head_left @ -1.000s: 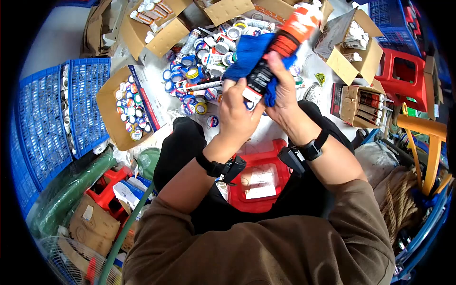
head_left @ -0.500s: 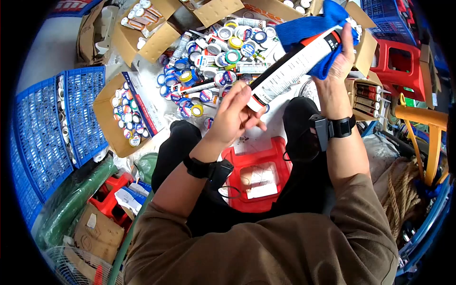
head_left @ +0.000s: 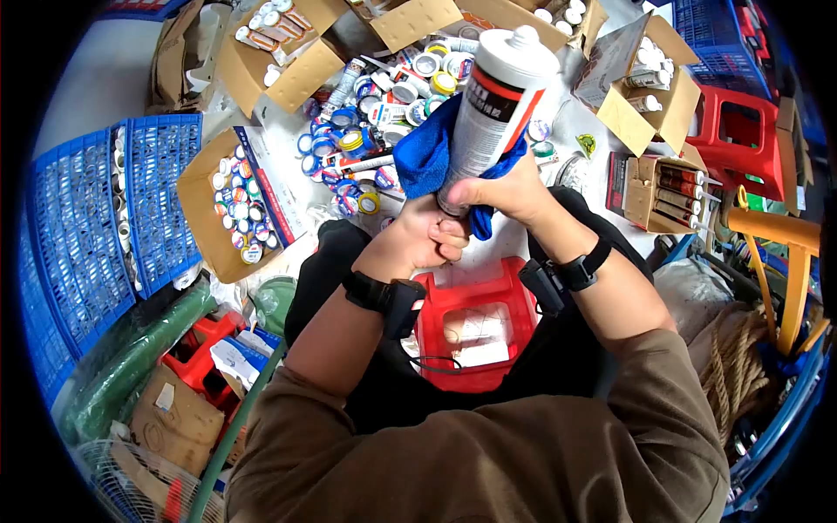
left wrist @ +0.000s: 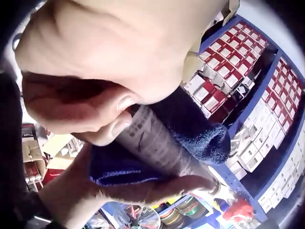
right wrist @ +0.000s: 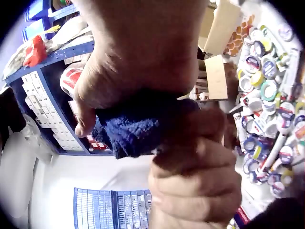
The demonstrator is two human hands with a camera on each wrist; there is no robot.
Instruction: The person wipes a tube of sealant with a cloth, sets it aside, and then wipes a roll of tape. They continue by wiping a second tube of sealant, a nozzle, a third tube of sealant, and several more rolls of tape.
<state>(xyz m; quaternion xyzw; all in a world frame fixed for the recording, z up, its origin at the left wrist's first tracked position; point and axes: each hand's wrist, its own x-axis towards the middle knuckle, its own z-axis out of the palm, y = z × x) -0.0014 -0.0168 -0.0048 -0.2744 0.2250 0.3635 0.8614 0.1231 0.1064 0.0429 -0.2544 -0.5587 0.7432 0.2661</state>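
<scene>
A sealant cartridge (head_left: pixel 484 126) with a white top and black-and-red label stands tilted in front of the body, white end up. Wrapped partly around it is a blue cloth (head_left: pixel 425 161), which bunches out to the left. My right hand (head_left: pixel 510 192) grips the cartridge through the cloth, thumb across its lower front. At the cartridge's bottom end, my left hand (head_left: pixel 410 235) holds it with curled fingers. From the left wrist, the grey cartridge body (left wrist: pixel 157 143) shows between the fingers and the cloth (left wrist: pixel 205 138). In the right wrist view, the cloth (right wrist: pixel 138 129) hides most of the cartridge.
A heap of tape rolls and tubes (head_left: pixel 353 139) lies on the floor ahead. A cardboard box (head_left: pixel 196 200) of small rolls stands left, near blue crates (head_left: pixel 78 235). At right is a box of cartridges (head_left: pixel 645 196). A red stool (head_left: pixel 475 379) sits between the knees.
The cartridge has swung from leaning far right, its dark end toward the left hand, to more upright with its white end up. The right hand has moved back left, close to the left hand.
</scene>
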